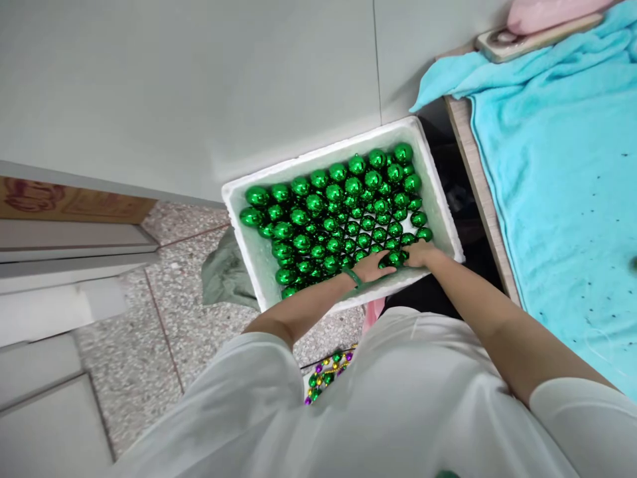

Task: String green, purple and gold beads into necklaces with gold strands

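A white foam box [442, 206] on the floor holds several shiny green balls [343, 206] packed in rows. My left hand [372, 267], with a green band at the wrist, rests on the balls at the box's near edge, fingers curled over them. My right hand [422, 254] lies just to its right on the same near row, fingers bent down among the balls. What each hand grips, if anything, is hidden by the fingers.
A table with a turquoise towel [557, 172] stands to the right, a phone [517, 41] at its far end. A string of green, purple and gold beads [326, 377] lies on the speckled floor near my body. A grey cloth [226, 272] lies left of the box.
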Demonstrator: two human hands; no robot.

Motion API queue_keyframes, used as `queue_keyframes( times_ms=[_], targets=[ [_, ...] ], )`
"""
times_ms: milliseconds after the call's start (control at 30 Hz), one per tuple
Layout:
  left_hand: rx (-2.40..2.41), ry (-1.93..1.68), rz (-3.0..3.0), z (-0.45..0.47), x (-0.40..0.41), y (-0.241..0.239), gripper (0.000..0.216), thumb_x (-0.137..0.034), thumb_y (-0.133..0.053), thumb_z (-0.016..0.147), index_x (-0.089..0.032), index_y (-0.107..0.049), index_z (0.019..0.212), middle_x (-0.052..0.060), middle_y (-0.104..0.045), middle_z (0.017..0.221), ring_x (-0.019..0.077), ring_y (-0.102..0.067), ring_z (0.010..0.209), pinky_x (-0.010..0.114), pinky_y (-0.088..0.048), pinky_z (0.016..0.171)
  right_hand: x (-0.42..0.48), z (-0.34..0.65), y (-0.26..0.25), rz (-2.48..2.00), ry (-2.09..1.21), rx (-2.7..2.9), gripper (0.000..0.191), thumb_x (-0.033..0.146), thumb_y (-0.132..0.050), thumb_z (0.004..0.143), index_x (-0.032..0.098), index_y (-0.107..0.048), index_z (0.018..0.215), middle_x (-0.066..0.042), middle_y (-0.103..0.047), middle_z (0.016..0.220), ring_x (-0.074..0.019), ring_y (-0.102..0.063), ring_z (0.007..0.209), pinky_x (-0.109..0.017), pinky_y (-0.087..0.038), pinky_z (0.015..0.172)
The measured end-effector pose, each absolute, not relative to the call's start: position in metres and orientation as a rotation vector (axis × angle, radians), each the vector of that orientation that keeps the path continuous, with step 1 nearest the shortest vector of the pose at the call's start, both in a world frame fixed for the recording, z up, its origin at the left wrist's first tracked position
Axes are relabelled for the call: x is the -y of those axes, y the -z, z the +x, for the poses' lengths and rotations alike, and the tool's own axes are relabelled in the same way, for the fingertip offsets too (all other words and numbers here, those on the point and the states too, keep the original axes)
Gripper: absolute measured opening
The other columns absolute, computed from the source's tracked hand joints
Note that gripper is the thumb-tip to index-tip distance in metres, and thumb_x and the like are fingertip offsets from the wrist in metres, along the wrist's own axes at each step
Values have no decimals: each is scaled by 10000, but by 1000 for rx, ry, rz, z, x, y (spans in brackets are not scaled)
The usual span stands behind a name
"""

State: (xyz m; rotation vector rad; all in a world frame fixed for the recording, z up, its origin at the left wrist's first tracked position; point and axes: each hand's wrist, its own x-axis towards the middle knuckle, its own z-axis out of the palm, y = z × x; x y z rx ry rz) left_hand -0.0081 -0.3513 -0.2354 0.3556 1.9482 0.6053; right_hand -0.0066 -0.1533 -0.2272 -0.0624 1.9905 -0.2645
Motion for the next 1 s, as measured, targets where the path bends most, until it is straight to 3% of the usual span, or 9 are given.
queue_keyframes(
  times_ms=[267,433,533,667,800,900,1000],
  targets=[
    [-1915,-638,68,-3,321,231,827,-753,-445,749,-222,-421,1383,157,-523,1354,370,-472,1243,435,-367,993,160,-10,237,-52,234,-1928,755,297,-678,687,262,-442,1403,-148,-490,1381,-392,-282,1355,-569,-353,992],
    [-1664,-736,-89,-22,318,235,718,-756,-519,700,-206,-615,1153,127,-619,1252,315,-593,1098,359,-495,823,159,-8,238,-49,256,-1926,820,412,-692,677,264,-387,1424,-147,-514,1343,-395,-273,1349,-575,-374,961],
    [-1479,-820,-176,-32,319,242,660,-726,-539,714,-225,-613,1136,98,-676,1155,261,-655,966,335,-529,728,153,-8,240,-73,269,-1966,759,490,-676,686,270,-441,1374,-131,-509,1344,-380,-288,1331,-589,-335,983],
    [-1336,-868,-288,-38,315,254,591,-651,-655,672,-244,-626,1100,84,-692,1115,240,-664,932,334,-543,716,149,-5,246,-82,246,-1994,733,489,-675,700,260,-455,1360,-140,-497,1354,-367,-291,1323,-625,-270,1004],
    [-1229,-866,-366,-42,309,264,504,-564,-745,621,-203,-667,966,104,-722,980,259,-670,886,368,-551,701,148,-5,250,-42,213,-1983,672,428,-663,737,224,-471,1347,-177,-511,1332,-348,-310,1324,-608,-306,985],
    [-1142,-901,-380,-46,311,262,457,-532,-740,643,-190,-674,938,105,-727,933,261,-674,873,373,-552,692,146,-7,252,-29,216,-1992,623,420,-643,755,196,-500,1318,-190,-528,1307,-347,-325,1318,-597,-307,986],
    [-1080,-951,-381,-51,326,252,479,-573,-654,709,-182,-668,985,114,-721,945,265,-680,853,372,-543,665,144,-6,254,-44,243,-2005,638,416,-636,757,209,-480,1340,-166,-545,1300,-345,-363,1296,-622,-222,1028]
  ],
)
